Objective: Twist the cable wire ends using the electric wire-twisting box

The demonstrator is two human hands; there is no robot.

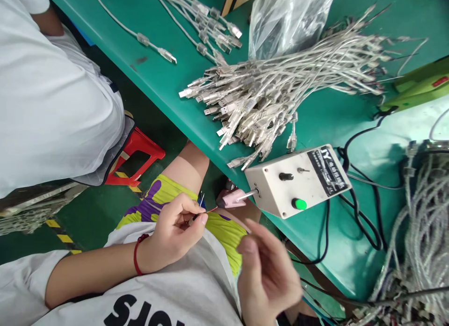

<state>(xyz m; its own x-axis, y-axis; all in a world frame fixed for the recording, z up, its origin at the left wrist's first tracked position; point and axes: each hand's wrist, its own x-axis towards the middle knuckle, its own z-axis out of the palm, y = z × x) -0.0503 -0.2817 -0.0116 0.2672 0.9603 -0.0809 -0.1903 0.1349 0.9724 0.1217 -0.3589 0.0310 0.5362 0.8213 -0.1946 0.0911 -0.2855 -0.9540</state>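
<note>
My left hand [178,230], with a red cord round its wrist, pinches thin wires [210,210] between thumb and fingers. Red and dark strands show there, and a pale wire end sticks up. The wires run toward a pink clip [234,199] on the metal shaft of a white control box [298,181] at the table edge. This box has a black knob, a toggle switch and a lit green button. My right hand [268,272] hangs in front of the box, blurred, its fingers loosely bent and apart from the thumb, with nothing visible in it.
A pile of USB cables [256,101] covers the green table [157,87] beyond the box, beside a clear plastic bag [291,22]. More cables [421,232] lie at right, near black cords [358,213]. Another person [59,92] sits at left by a red stool [140,153].
</note>
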